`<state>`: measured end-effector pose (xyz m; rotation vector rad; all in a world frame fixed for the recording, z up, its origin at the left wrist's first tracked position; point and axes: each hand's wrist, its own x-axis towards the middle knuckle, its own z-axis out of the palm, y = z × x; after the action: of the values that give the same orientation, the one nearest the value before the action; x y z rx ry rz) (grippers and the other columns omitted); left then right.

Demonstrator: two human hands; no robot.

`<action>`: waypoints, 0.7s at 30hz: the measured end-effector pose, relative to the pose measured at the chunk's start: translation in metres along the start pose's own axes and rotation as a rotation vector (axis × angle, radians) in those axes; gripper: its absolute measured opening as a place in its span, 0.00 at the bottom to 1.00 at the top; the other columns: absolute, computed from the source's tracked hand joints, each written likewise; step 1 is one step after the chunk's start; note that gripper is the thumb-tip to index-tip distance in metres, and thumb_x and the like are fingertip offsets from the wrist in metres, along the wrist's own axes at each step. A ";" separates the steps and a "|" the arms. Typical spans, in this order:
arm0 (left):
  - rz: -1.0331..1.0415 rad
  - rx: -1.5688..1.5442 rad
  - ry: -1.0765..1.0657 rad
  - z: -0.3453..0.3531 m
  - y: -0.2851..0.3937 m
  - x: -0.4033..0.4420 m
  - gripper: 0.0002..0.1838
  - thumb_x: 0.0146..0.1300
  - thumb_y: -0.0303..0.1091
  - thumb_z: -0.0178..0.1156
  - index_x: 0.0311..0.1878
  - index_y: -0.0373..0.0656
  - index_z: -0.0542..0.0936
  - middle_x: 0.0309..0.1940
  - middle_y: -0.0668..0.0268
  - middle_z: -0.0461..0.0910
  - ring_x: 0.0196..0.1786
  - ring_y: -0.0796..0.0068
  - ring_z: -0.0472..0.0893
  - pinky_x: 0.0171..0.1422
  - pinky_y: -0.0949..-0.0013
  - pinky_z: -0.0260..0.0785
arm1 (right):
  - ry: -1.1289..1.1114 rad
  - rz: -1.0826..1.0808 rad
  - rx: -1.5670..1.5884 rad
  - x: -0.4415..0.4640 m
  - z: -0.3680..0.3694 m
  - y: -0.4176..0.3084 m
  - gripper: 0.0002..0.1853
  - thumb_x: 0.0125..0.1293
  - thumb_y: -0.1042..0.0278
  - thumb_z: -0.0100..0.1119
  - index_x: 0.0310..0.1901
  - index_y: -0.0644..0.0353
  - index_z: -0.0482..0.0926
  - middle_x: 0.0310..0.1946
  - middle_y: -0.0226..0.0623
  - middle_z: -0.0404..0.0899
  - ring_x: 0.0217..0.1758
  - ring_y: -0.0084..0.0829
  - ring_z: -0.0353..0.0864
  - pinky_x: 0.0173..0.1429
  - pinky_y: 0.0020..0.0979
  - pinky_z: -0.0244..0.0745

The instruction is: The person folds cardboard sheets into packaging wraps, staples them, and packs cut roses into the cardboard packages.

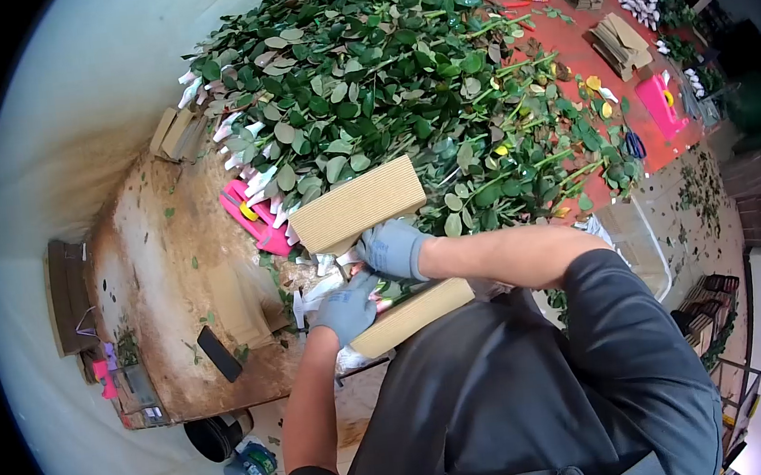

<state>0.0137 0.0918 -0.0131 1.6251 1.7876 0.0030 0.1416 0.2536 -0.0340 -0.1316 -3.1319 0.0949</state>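
Both my hands wear grey gloves and work close together at the front edge of the table. My left hand [348, 309] lies over the end of the lower corrugated cardboard piece [413, 319], beside pinkish buds and green leaves. My right hand [393, 249] is bent inward just below the upper corrugated cardboard piece [358, 204]; its fingertips point at the gap between the two pieces. What its fingers hold is hidden. White wrapped bud ends [321, 287] lie left of my hands. A large pile of leafy stems [365, 91] fills the table beyond.
A pink tape dispenser [253, 216] sits left of the pile, a dark phone [219, 354] near the table's left front edge. Folded cardboard [620, 45], another pink dispenser [661, 106] and blue-handled scissors [634, 145] lie at right. A water bottle [250, 467] stands below the table.
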 end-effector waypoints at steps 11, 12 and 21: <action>-0.184 0.186 0.415 -0.002 -0.019 0.020 0.22 0.67 0.36 0.60 0.64 0.45 0.78 0.52 0.51 0.83 0.52 0.48 0.84 0.55 0.49 0.77 | 0.144 -0.136 0.115 0.003 0.035 0.019 0.09 0.69 0.66 0.54 0.43 0.60 0.80 0.33 0.44 0.85 0.35 0.45 0.88 0.36 0.45 0.81; -0.189 0.248 0.424 0.002 -0.026 0.025 0.20 0.67 0.36 0.60 0.61 0.46 0.79 0.50 0.53 0.83 0.51 0.48 0.84 0.53 0.49 0.78 | 0.142 -0.140 0.117 0.003 0.036 0.019 0.09 0.69 0.66 0.54 0.43 0.60 0.80 0.33 0.44 0.85 0.35 0.45 0.88 0.36 0.45 0.81; -0.168 0.408 0.420 0.012 -0.048 0.038 0.09 0.63 0.30 0.56 0.45 0.43 0.80 0.44 0.56 0.86 0.44 0.49 0.86 0.47 0.49 0.79 | 0.136 -0.130 0.067 0.007 0.044 0.020 0.10 0.69 0.66 0.54 0.45 0.61 0.79 0.34 0.45 0.85 0.35 0.46 0.89 0.36 0.46 0.83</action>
<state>-0.0200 0.1097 -0.0625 1.8473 2.3647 -0.1112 0.1355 0.2712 -0.0794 0.0633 -2.9876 0.1820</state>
